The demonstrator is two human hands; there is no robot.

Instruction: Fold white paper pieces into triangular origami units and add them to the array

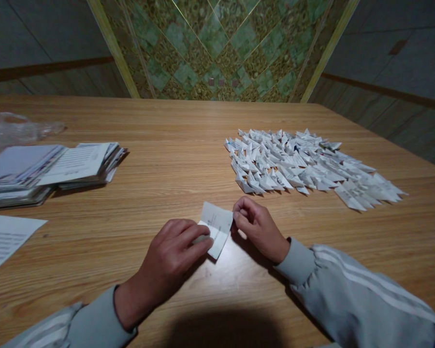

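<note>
Item 1. Wooden table (188, 145): fills the view and bears everything listed.

Item 2. Heap of folded paper triangles (304, 166): at about 2 o'clock from the hands, well apart from them, pieces overlapping in loose rows.

Item 3. Stack of printed sheets (50, 169): at 10 o'clock, fanned and uneven; crumpled clear plastic (10, 128) behind it; one loose sheet (3, 239) at 9 o'clock, by the table edge.

Item 4. Left hand (170, 263): palm down, forearm entering from 7 o'clock, fingers pressed together on the near left edge of the paper, pinning it flat.

Item 5. Right hand (255, 227): forearm from 4 o'clock, in a grey striped sleeve; fingers curled, thumb and forefinger pinching the paper's right edge.

Item 6. Small paper slip (216, 229): between the two hands, on the table near the front centre, partly folded, its far flap lifted.

Risk, as judged: the fold may land askew if the pinning fingers slide on the smooth wood; a hard pull at the pinched edge could tear or crumple the slip; a sweeping right sleeve might scatter the nearest triangles.
</note>
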